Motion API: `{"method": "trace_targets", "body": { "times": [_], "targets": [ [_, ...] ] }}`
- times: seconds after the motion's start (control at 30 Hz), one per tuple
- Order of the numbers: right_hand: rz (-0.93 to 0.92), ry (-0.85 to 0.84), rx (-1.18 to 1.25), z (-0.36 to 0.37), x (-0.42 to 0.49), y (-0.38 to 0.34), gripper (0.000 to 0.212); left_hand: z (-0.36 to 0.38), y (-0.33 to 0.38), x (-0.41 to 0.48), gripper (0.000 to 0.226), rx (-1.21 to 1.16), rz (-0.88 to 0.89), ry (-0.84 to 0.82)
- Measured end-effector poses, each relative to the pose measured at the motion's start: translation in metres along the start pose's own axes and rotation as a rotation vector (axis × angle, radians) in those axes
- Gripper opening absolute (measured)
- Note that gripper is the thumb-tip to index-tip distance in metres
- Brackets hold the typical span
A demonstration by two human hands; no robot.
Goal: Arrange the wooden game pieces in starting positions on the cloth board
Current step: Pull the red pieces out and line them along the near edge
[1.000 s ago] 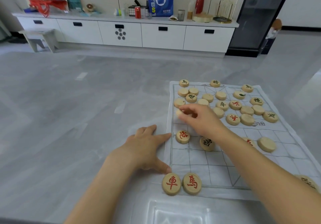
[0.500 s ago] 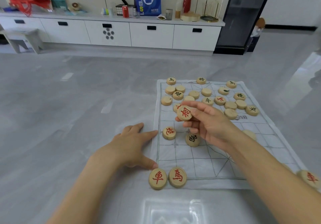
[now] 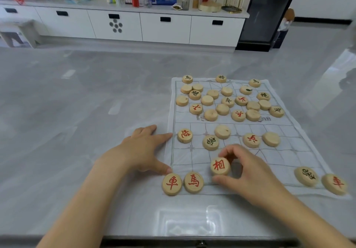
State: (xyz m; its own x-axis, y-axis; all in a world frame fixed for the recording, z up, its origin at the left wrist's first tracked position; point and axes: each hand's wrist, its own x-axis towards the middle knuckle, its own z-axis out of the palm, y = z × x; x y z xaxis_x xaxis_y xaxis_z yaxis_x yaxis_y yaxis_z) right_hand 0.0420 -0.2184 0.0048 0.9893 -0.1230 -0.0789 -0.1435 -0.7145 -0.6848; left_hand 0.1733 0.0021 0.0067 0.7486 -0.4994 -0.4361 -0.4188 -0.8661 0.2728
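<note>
The right hand point(image 3: 248, 172) has carried the red piece point(image 3: 220, 165) down from the pile (it was up in the air before). Its grip pinches it just beside the horse piece point(image 3: 193, 182) on the cloth board point(image 3: 300, 151). The left hand point(image 3: 142, 151), fingers spread, presses the cloth's edge.

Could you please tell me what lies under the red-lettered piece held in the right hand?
The cloth board shows around the red-lettered piece in the right hand. The spot directly beneath it is covered.
</note>
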Motion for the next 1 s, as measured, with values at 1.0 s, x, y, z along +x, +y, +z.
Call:
{"method": "trace_targets", "body": {
  "times": [1.0],
  "targets": [
    [-0.294,-0.059,-0.286,0.044,-0.008,-0.031,0.069,0.004,-0.004,0.004,0.101,0.004,0.004,0.017]
  ]
}}
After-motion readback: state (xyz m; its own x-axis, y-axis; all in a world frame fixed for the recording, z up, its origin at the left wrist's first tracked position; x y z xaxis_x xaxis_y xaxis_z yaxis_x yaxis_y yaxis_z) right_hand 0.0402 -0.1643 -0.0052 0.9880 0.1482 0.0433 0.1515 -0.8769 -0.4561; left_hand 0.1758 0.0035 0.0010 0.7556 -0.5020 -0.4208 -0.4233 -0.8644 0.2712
